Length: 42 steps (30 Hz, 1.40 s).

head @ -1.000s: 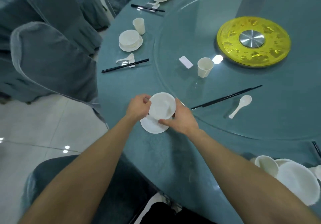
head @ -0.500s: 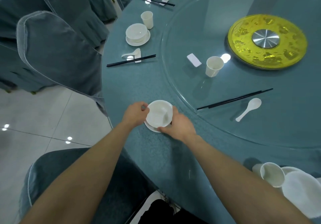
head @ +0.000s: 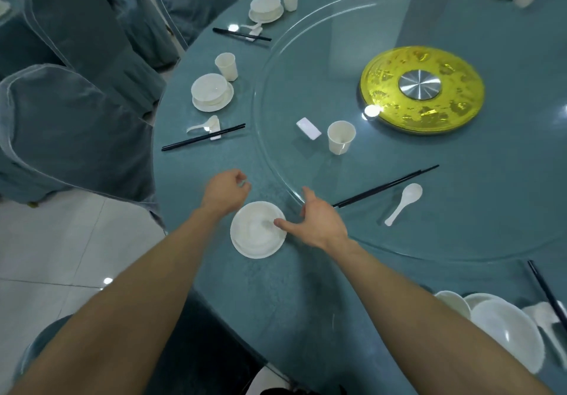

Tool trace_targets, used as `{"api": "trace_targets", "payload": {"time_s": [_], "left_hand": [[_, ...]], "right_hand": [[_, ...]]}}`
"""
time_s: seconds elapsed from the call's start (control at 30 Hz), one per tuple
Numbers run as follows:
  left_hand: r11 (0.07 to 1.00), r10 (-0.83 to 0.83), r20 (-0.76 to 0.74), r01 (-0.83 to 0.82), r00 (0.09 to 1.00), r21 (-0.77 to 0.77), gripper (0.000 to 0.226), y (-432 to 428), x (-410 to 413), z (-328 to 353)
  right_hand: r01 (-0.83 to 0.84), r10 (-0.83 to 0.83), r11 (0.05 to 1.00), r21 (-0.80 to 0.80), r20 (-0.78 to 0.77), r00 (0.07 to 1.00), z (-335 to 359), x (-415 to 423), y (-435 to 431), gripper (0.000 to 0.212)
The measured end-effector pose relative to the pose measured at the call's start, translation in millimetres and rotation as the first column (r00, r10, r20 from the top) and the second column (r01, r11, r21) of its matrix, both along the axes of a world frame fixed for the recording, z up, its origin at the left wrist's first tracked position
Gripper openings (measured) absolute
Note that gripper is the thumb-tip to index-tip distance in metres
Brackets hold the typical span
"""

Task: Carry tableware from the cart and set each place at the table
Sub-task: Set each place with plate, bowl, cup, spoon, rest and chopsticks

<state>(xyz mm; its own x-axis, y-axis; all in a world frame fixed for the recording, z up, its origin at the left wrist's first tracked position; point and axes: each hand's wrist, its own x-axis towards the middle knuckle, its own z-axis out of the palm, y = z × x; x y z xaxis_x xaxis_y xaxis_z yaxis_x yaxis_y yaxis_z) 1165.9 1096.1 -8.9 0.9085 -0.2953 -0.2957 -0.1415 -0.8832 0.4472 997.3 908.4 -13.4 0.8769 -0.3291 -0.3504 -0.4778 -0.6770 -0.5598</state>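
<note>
Sitting on its saucer (head: 245, 249), the bowl (head: 257, 227) is resting on the counter (head: 245, 290) near the edge closest to the person, between the two hands. The left hand (head: 225, 193) is hovering just past the bowl's far left rim, its fingers (head: 241, 181) loosely curled and holding nothing, clear of the bowl. The right hand (head: 317, 221) is hanging at the bowl's right side with its fingers (head: 306, 195) spread and pointing away from the bowl toward the glass turntable (head: 306, 81). Only its thumb (head: 280, 223) is reaching over the right rim, and whether it is touching is hard to say. Neither hand is gripping anything.

On the turntable, well apart from the bowl, chopsticks (head: 386, 184) and a spoon (head: 405, 203) are lying side by side, with a cup (head: 341, 137) and a small white rest (head: 308, 128) beyond them. Further along the counter's left edge, a finished setting (head: 211, 92) is standing in front of a covered chair (head: 70, 124).
</note>
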Motion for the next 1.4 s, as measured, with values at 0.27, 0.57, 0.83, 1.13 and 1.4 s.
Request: {"api": "trace_targets", "payload": {"time_s": [0.27, 0.57, 0.83, 1.13, 1.4], "left_hand": [[0.993, -0.112, 0.02, 0.113, 0.993, -0.042, 0.036, -81.6, 28.7, 6.8], [0.941, -0.339, 0.082, 0.335, 0.937, 0.052, 0.064, -158.3, 71.1, -0.7], [0.839, -0.54, 0.117, 0.521, 0.834, 0.16, 0.082, -201.6, 105.3, -14.0], [0.687, -0.699, 0.154, 0.597, 0.698, 0.415, 0.038, -198.1, 126.2, -32.0], [0.737, -0.647, 0.092, 0.589, 0.757, 0.332, 0.027, -148.6, 80.6, 1.7]], "right_hand": [[0.111, -0.11, 0.993, -0.031, 0.057, 0.992, 8.6, 3.7, -56.5, 0.108], [0.247, -0.247, 0.969, 0.007, 0.088, 0.965, 6.9, 6.9, -110.0, 0.092], [0.3, -0.301, 0.954, 0.018, 0.081, 0.95, -0.2, 8.0, -127.4, 0.093], [0.302, -0.303, 0.953, 0.03, 0.085, 0.949, -3.9, 6.2, -132.3, 0.087], [0.229, -0.229, 0.973, 0.014, 0.128, 0.965, -1.4, -1.7, -100.7, 0.06]]}}
